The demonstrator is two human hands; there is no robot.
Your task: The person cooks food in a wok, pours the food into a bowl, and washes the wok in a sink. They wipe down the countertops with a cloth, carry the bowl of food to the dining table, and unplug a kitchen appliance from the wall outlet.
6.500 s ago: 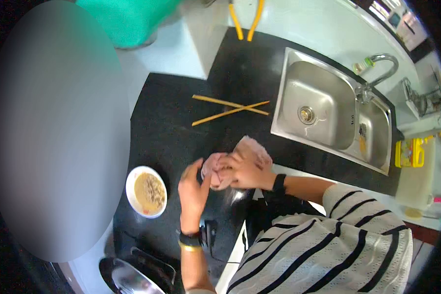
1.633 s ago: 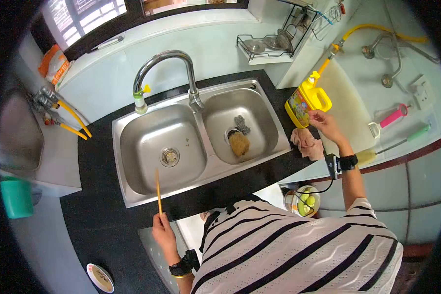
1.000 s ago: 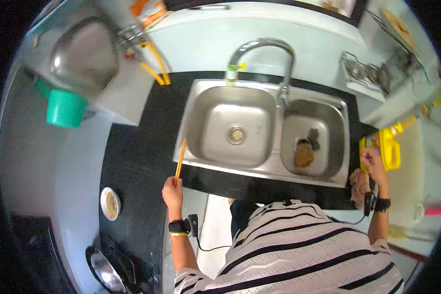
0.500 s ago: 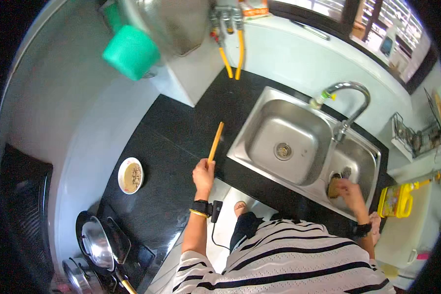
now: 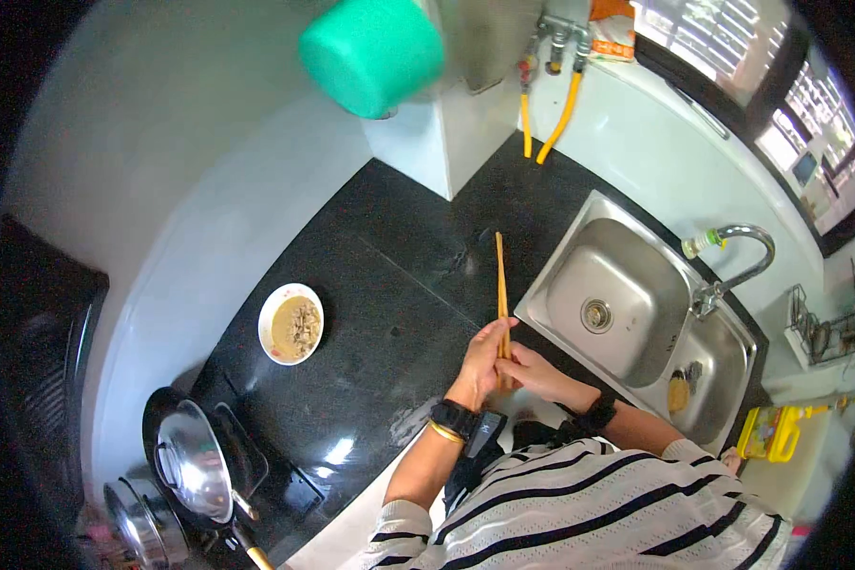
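A pair of wooden chopsticks (image 5: 501, 275) points away from me over the black counter, left of the sink. My left hand (image 5: 484, 357) is closed around their lower part. My right hand (image 5: 539, 372) meets it from the right, its fingers closed on the near end of the same chopsticks. A white bowl (image 5: 291, 324) with yellowish liquid and chopped pieces stands on the counter to the left of both hands.
The double sink (image 5: 622, 275) with its faucet (image 5: 748, 249) lies right of my hands. Beyond it stands a yellow bottle (image 5: 771, 434). At lower left are a lidded wok (image 5: 195, 463) and a pot (image 5: 142, 521). A green container (image 5: 372, 55) hangs at the top.
My right hand has left the cloth and yellow bottle, passed over the small basin and joined my left hand at the chopsticks. The cloth lies far right. The view has turned left.
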